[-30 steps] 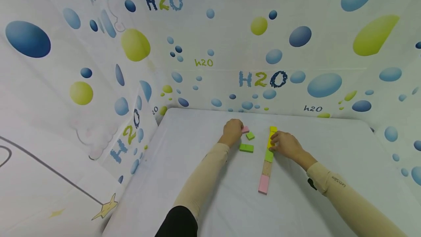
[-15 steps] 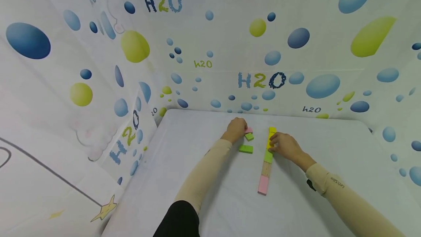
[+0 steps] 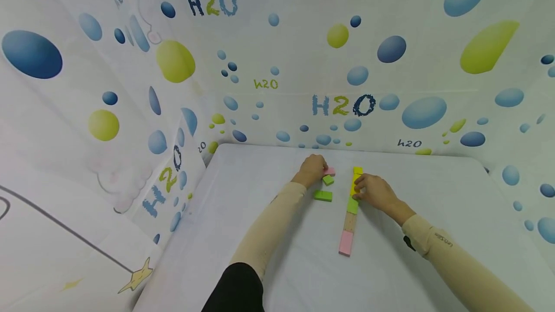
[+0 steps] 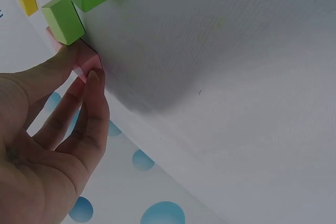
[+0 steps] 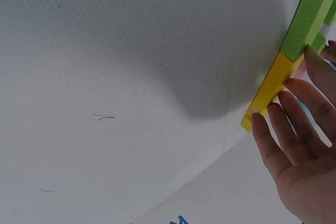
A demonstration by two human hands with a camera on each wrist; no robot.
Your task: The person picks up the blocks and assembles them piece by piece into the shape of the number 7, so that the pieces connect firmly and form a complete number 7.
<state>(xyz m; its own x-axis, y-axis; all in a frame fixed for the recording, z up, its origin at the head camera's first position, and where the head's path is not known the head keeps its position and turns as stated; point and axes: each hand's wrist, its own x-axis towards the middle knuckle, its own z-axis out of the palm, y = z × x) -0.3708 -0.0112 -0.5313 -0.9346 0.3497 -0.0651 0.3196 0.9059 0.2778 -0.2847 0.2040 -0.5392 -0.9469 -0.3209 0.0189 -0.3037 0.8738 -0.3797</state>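
A row of blocks runs away from the person: a pink block [image 3: 345, 243] nearest, then a wooden one [image 3: 350, 222], a green one [image 3: 352, 205] and yellow ones [image 5: 273, 83] at the far end. The right hand [image 3: 377, 192] rests its spread fingertips along the yellow and green blocks' side, as the right wrist view [image 5: 307, 145] also shows. Left of the row, the left hand [image 3: 310, 171] pinches a pink block [image 4: 89, 59] between thumb and fingers. Against that pink block stands a small green block [image 4: 63, 20].
Two green blocks [image 3: 323, 196] lie side by side, left of the row. The white table [image 3: 208, 254] ends at a patterned wall sheet [image 3: 277, 105] at the back and left.
The left hand has shifted slightly right with the pink block, near the small green block. The right hand has stayed at the row. The head view has shifted a little.
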